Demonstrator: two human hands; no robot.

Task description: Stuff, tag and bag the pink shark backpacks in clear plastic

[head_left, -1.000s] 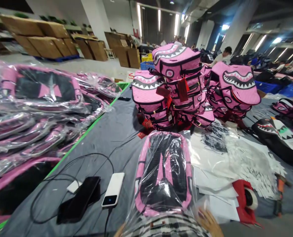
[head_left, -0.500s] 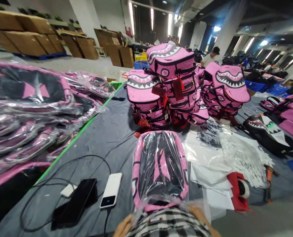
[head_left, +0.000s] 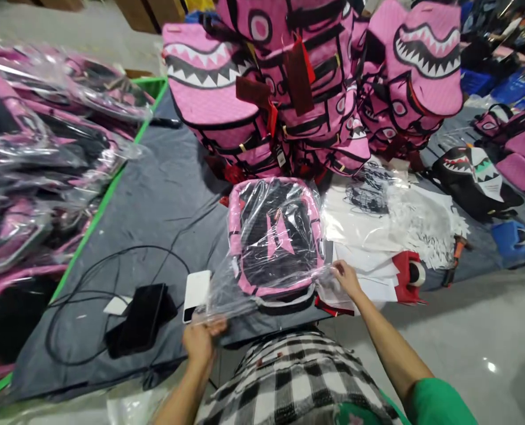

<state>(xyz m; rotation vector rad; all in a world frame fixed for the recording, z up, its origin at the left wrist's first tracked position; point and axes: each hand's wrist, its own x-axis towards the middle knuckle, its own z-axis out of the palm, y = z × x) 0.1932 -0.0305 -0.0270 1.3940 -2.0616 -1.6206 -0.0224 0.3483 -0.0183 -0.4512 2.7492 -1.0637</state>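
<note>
at lower centre, the left hand and right hand pinch a clear plastic bag over a pink-and-black backpack on the worktop.

Both hands well apart, fingers curled, bare forearms angled forward

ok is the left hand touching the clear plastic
Touching: the head view shows the left hand closed on the gathered loose edge of the clear plastic.
</note>
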